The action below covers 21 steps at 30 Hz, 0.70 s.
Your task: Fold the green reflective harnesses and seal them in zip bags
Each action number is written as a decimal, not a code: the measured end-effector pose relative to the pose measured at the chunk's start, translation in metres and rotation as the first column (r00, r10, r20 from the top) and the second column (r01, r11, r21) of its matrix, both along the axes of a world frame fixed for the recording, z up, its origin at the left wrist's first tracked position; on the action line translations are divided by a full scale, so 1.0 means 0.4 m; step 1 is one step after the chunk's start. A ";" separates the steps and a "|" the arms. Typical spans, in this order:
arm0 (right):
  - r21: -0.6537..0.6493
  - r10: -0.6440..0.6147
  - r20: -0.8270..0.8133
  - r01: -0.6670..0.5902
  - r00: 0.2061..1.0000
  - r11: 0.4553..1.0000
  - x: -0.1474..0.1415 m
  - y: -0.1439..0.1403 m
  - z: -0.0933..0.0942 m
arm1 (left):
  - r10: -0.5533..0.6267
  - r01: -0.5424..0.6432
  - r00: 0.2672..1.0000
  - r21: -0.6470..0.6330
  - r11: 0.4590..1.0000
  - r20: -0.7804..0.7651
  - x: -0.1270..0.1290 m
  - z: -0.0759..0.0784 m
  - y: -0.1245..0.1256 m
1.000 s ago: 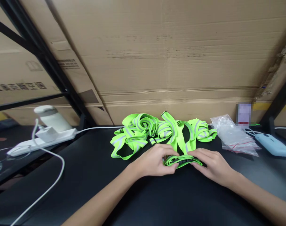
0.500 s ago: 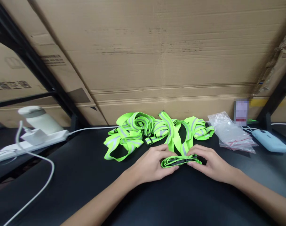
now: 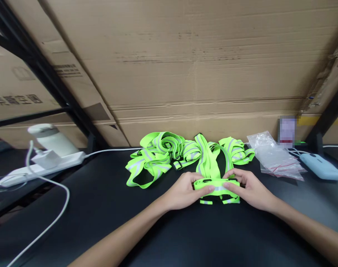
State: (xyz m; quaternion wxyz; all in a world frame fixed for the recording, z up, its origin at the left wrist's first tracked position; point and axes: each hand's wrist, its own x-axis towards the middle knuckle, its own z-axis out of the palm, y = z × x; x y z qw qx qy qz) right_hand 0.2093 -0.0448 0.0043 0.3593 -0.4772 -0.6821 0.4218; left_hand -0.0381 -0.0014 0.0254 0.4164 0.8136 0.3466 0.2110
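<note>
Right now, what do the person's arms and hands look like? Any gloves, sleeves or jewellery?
Both are bare: the left hand and the right hand wear no gloves, rings or watch. No sleeves show on either forearm up to the picture's edge, and there are no markings or cables on them.

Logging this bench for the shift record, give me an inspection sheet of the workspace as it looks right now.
Surface: black table, matte.
Job's things: folded neon strap held at both ends; strap pile behind it.
Clutter: clear bags, blue device, white bottle.
Hands: left hand and right hand both pinching the folded strap.
Cables: white cable from the power strip.
Surroundings: cardboard sheets, black rack frame.
</note>
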 end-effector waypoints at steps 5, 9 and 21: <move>-0.002 0.056 0.024 -0.056 0.998 0.998 0.001 -0.002 0.009 | -0.028 0.026 0.999 -0.110 0.994 -0.015 -0.007 0.004 0.003; 0.089 0.059 0.122 -0.070 0.991 0.994 -0.001 -0.006 0.013 | -0.042 0.037 0.998 -0.128 0.991 -0.037 -0.009 0.010 0.002; 0.371 -0.057 0.393 -0.101 0.918 0.923 -0.007 -0.014 0.004 | -0.045 0.054 0.998 0.184 0.982 -0.053 0.010 -0.019 0.005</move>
